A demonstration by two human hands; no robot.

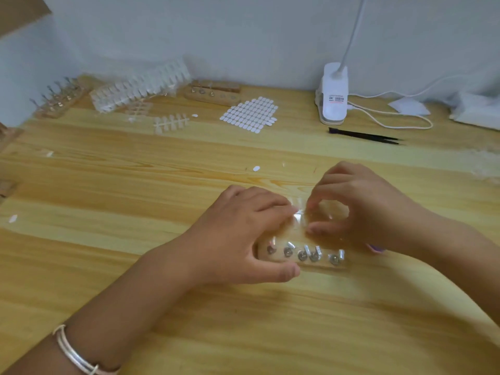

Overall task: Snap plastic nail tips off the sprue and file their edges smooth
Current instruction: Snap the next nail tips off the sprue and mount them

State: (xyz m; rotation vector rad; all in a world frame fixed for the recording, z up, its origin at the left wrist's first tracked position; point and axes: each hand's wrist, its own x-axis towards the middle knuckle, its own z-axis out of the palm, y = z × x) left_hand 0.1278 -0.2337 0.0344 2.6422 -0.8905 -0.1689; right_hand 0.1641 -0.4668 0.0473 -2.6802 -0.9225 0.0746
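A clear plastic nail-tip sprue (299, 217) is held between both hands above the middle of the wooden table. My left hand (243, 234) pinches its left side with curled fingers, thumb stretched below. My right hand (359, 204) pinches its right side between thumb and forefinger. Right under the hands lies a wooden block (303, 257) with several small metal holders standing in it. The sprue is blurred and partly hidden by my fingers. Something purple (374, 248) peeks out under my right wrist.
At the back left lie a stack of nail-tip sprues (140, 86), smaller sprues (170, 123), two more wooden holder blocks (58, 100) (213, 93) and a sheet of white oval stickers (250, 113). A white clip lamp (332, 96), its cable and black tweezers (364, 136) sit back right.
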